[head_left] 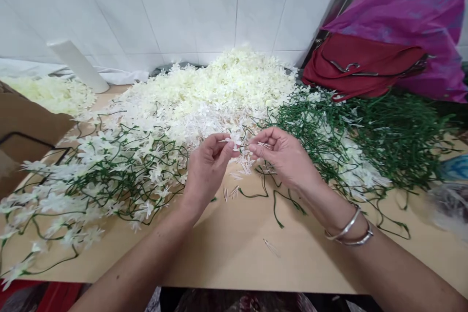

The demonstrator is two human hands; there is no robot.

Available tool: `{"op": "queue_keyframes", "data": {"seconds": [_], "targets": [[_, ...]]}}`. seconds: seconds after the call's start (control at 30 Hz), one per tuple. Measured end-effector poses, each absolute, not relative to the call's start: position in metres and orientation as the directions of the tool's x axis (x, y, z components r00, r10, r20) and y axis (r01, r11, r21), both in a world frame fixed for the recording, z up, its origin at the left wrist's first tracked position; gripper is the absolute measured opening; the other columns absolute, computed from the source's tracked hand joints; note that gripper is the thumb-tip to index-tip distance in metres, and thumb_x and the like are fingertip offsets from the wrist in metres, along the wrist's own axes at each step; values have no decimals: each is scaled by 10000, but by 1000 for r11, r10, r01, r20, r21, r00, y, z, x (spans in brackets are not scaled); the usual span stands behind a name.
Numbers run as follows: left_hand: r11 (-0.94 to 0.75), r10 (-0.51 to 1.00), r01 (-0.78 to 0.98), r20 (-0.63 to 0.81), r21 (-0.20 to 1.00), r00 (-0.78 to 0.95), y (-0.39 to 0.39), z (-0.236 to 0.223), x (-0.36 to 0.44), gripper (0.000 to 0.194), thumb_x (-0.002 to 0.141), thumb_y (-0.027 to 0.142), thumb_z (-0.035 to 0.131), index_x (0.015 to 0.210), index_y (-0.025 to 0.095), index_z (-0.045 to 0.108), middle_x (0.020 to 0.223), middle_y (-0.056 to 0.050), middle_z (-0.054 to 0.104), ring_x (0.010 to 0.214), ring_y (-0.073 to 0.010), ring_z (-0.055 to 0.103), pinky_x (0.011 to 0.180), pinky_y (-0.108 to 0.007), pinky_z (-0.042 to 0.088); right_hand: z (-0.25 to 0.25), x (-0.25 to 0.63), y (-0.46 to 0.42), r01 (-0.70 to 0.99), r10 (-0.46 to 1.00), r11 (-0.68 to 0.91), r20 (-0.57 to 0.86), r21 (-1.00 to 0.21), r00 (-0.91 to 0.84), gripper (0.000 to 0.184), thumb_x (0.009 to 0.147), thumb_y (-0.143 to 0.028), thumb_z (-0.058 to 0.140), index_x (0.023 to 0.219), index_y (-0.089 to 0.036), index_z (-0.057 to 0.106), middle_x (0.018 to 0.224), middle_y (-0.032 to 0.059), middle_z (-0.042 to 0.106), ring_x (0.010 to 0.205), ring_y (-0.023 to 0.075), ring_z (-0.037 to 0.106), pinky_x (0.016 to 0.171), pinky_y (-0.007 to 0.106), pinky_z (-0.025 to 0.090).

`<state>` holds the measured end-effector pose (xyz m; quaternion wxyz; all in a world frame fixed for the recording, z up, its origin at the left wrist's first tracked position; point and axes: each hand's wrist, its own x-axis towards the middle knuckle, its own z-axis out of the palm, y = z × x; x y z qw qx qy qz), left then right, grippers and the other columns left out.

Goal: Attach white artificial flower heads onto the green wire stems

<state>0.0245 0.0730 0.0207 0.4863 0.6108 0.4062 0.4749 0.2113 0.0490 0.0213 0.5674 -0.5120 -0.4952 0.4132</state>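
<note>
2 forearms (153,248) angled inward; left hand (206,163) pinching flower (234,141), right hand (283,153) (curled) pinching stamens (263,145).

The flowers (234,83) seem to be of thin cloth, matt and slightly see-through. The stems (398,131) look like plastic, with a rough surface. The stamens (245,165) are thread-like and matt. The worktop (234,253) has a smooth, wood-like face with a faint sheen. The tiles (212,5) are glossy, the bangles (350,225) of polished metal, the carton (36,122) of matt cardboard. The purple bag (413,14) is thin, creased plastic.
</note>
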Motion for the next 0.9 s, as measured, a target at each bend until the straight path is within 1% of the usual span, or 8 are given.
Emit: {"op": "queue_keyframes", "data": {"seconds": [0.13, 0.27, 0.43, 0.53, 0.63, 0.7, 0.83, 0.9], "targets": [[-167, 968, 60, 153, 984, 197, 70, 5, 25, 299, 964, 427, 704, 1148, 199, 642, 947, -49, 828, 935, -222, 824, 856, -305, 619, 21, 215, 44, 109, 998, 21, 27, -994, 59, 278, 805, -361, 814, 977, -223, 644, 959, 62, 785, 875, 215, 765, 736, 346, 594], [-168, 970, 69, 153, 983, 186, 71, 6, 19, 295, 962, 421, 710, 1143, 199, 640, 978, -54, 827, 926, -208, 822, 849, -287, 612, 29, 215, 39, 164, 998, 52, 45, -985, -46, 163, 955, -337, 662, 1064, -218, 635, 1048, 91, 799, 1044, 229, 769, 873, 386, 587], [-193, 967, 93, 173, 977, 187, 71, 6, 19, 266, 974, 402, 698, 1144, 205, 641, 930, -41, 826, 916, -209, 822, 845, -299, 621, 27, 211, 38, 100, 996, 88, 86, -991, -28, 148, 1001, -366, 639, 1051, -237, 585, 956, 50, 814, 891, 189, 791, 933, 404, 584], [-182, 967, 86, 163, 980, 197, 69, 3, 21, 272, 973, 403, 701, 1153, 209, 636, 948, -44, 831, 943, -220, 822, 848, -306, 623, 24, 207, 36, 110, 986, 159, 164, -981, 39, 130, 948, -331, 720, 950, -230, 639, 928, 39, 803, 825, 177, 761, 866, 369, 593], [-160, 966, 83, 139, 984, 217, 67, 2, 22, 257, 981, 404, 693, 1148, 216, 638, 959, -43, 837, 967, -229, 823, 855, -309, 620, 23, 201, 33, 277, 933, 283, 331, -918, 143, 64, 883, -238, 781, 853, -225, 727, 898, 31, 773, 846, 188, 720, 815, 346, 577], [-153, 962, 91, 127, 984, 244, 66, 2, 22, 241, 993, 407, 676, 1146, 224, 640, 978, -40, 840, 974, -232, 823, 863, -314, 618, 24, 198, 31, 360, 896, 339, 415, -869, 158, 33, 902, -209, 760, 880, -232, 763, 924, 33, 774, 898, 199, 721, 844, 355, 578], [-160, 951, 77, 133, 984, 278, 66, 0, 21, 227, 1007, 409, 650, 1148, 232, 641, 1059, -53, 840, 973, -244, 823, 887, -350, 628, 29, 193, 26, 473, 854, 431, 517, -768, 60, 178, 997, -181, 625, 1050, -245, 782, 1134, 72, 763, 1105, 214, 712, 972, 385, 574], [-157, 951, 69, 132, 985, 280, 66, -1, 21, 232, 1008, 410, 649, 1155, 230, 639, 1061, -57, 841, 987, -248, 820, 910, -364, 629, 31, 193, 25, 528, 843, 443, 538, -724, 31, 182, 998, -187, 614, 1059, -236, 778, 1139, 90, 742, 1127, 223, 701, 977, 388, 573]]}}
